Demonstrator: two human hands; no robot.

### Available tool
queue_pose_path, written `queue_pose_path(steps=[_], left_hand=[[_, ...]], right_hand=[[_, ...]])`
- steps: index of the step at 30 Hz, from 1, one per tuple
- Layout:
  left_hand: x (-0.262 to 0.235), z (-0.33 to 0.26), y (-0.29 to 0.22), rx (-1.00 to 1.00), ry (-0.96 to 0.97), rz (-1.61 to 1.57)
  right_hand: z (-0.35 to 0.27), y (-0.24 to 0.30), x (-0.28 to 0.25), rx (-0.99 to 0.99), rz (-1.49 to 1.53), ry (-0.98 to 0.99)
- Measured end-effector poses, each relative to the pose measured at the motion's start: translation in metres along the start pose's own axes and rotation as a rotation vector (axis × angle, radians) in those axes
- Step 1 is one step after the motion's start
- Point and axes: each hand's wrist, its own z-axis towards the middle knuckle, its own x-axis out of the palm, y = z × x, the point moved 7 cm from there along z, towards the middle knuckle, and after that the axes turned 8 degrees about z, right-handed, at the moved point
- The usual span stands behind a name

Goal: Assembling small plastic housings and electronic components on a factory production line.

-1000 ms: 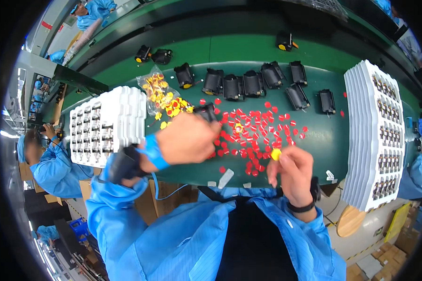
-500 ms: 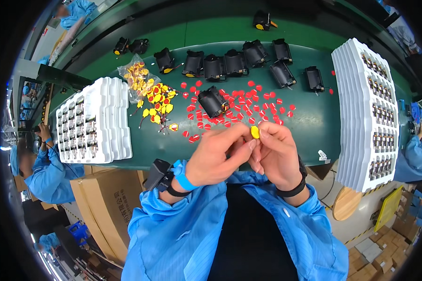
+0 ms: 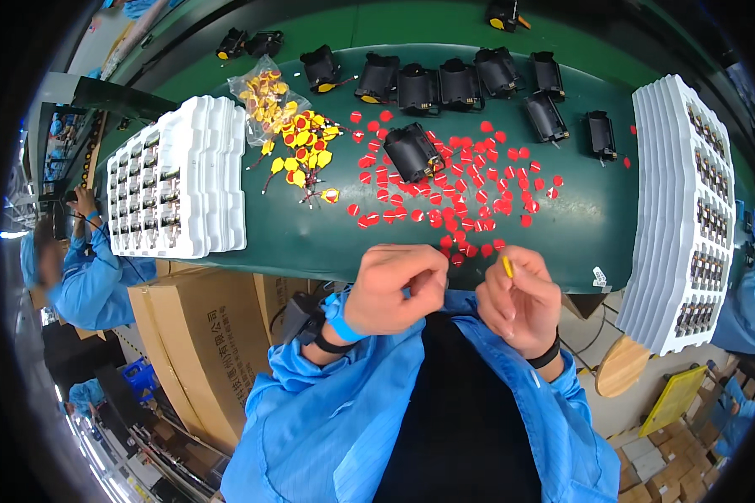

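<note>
Head view: right hand [image 3: 520, 298] fingers pinch a yellow piece [image 3: 507, 267]; left hand [image 3: 392, 287] fingers pressed together.

Bright, even overhead light fell on the green table [image 3: 310, 243], casting only faint, soft shadows. The fisheye lens bent straight edges strongly toward a black rim. The centre was sharp; the margins looked smeared and slightly blurred.

Bare green table [image 3: 310, 235] open just ahead of the left hand [image 3: 390, 289], between the white trays [image 3: 176, 189] and the red discs [image 3: 461, 189]. Ahead of the right hand [image 3: 520, 298], discs scattered thick, a black housing [image 3: 413, 152] among them. Farther back, a row of housings [image 3: 445, 80]; far right walled by a tray stack [image 3: 688, 210].
</note>
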Motion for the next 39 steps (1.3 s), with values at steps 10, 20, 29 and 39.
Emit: queue_pose_path(steps=[10,20,29,39], left_hand=[[0.028,-0.007,-0.005,0.053,0.09,-0.125],[0.021,-0.013,-0.006,0.028,0.019,-0.125],[-0.02,-0.004,-0.002,0.205,-0.028,0.283],[-0.05,0.042,0.061,-0.124,0.446,1.111]], right_hand=[[-0.003,-0.011,-0.007,0.065,-0.229,-0.009],[0.001,-0.016,-0.006,-0.178,-0.54,-0.078],[0.001,-0.006,-0.008,0.036,-0.104,-0.022],[-0.014,0.046,-0.015,-0.353,-0.287,-0.132]])
